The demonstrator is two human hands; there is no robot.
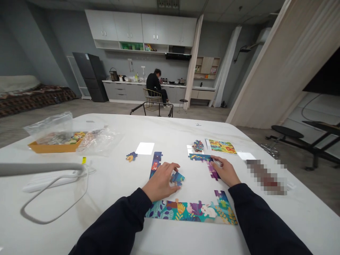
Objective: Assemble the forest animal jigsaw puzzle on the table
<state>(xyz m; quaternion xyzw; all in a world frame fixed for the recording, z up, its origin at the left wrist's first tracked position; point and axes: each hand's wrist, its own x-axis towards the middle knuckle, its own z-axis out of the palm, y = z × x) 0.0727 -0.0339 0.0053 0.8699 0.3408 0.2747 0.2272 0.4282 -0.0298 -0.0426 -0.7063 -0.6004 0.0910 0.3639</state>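
Observation:
My left hand (161,182) curves around a small blue puzzle piece (179,178), thumb below and index finger above; its other fingertips are hidden. Just behind it stands an upright blue strip of joined pieces (156,159) with a red figure. My right hand (225,170) has thumb and index finger on the right edge of a corner section (211,170) in blue and purple. Nearest me lies a long joined bottom strip (190,211) with plants and a white rabbit, turning up at its right end.
A loose piece pair (131,157) lies left, a pile of pieces (198,146) and a picture card (221,146) farther back. An orange box (55,144) with plastic bags stands left, near a grey lamp arm (39,169). A person (152,83) sits in the background.

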